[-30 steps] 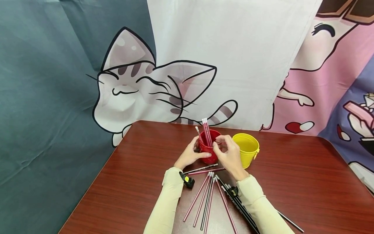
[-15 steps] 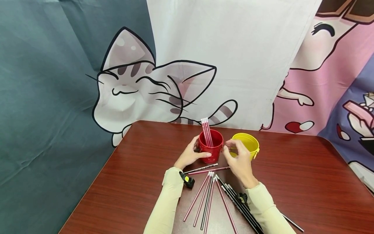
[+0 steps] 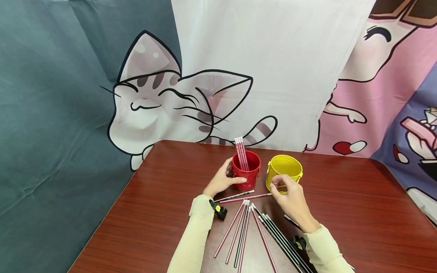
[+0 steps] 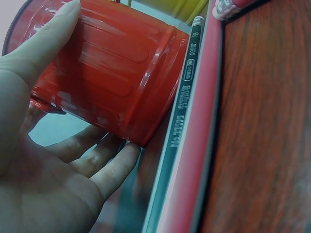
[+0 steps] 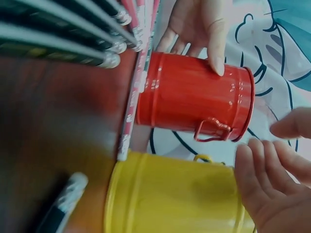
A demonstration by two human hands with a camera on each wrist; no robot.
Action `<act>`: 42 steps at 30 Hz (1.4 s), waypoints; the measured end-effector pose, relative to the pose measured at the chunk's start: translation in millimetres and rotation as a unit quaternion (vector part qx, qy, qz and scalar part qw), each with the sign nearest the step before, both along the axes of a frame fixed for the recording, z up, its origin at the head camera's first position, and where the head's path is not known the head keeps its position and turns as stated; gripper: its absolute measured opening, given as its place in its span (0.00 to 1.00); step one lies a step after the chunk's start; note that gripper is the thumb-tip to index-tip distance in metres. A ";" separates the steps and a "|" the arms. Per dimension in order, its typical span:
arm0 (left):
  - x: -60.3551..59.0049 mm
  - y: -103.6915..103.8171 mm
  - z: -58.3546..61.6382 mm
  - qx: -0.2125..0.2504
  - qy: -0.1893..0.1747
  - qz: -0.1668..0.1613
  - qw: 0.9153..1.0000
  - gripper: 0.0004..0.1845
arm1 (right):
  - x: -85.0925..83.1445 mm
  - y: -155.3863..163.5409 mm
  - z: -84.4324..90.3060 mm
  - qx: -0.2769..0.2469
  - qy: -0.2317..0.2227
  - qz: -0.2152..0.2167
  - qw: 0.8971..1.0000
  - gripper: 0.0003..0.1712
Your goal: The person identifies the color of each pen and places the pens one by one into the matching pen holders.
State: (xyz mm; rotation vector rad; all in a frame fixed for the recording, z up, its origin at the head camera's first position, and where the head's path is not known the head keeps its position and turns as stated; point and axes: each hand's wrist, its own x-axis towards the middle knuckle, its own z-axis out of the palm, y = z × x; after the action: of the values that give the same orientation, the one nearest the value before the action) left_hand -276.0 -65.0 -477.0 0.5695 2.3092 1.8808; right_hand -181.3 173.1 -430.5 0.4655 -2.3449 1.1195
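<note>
My left hand (image 3: pixel 220 181) holds a small red bucket (image 3: pixel 250 179) by its side, thumb across the front and fingers round the far side, as the left wrist view also shows. Several pink pencils (image 3: pixel 241 154) stand bunched in it, white eraser ends up, leaning left. My right hand (image 3: pixel 293 198) hovers in front of a yellow bucket (image 3: pixel 270 177), its fingers loosely bent and nothing between them. In the right wrist view, the fingers (image 5: pixel 265 167) of this hand lie near the yellow bucket's rim. The yellow bucket shows no pencils in its visible inside.
Two pencils (image 3: pixel 240 198) lie crosswise before the red bucket. Nearer, pink and dark pencils (image 3: pixel 239 235) fan out on the brown table (image 3: pixel 143 220), with a bundle of dark pencils (image 3: pixel 280 239) beside them, partly under the right forearm. A cartoon-printed cloth (image 3: pixel 218 106) hangs behind.
My right hand has left the pencils in the red bucket and moved right and nearer, before the yellow bucket. A pencil that leaned apart at the left now stands with the bunch.
</note>
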 end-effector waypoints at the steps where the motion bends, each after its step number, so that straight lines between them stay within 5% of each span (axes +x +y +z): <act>1: -0.5 0.3 -1.2 -0.004 0.000 0.002 1.000 0.46 | 1.0 1.9 -1.8 0.010 -0.007 0.002 1.000 0.11; 22: -1.2 -0.9 -0.4 -0.020 0.003 0.010 1.000 0.43 | 23.7 -18.1 -5.0 0.116 -0.147 0.091 0.978 0.09; 42: -1.0 -0.4 -2.2 -0.020 0.003 0.008 1.000 0.45 | 42.9 -61.1 -21.7 0.211 -0.187 -0.010 0.959 0.12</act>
State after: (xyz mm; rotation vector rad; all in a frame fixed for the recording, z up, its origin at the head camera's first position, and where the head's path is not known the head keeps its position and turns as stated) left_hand -277.0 -65.4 -479.3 0.5550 2.3556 1.8383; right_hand -138.4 112.0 -452.2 0.4006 -2.9324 0.7389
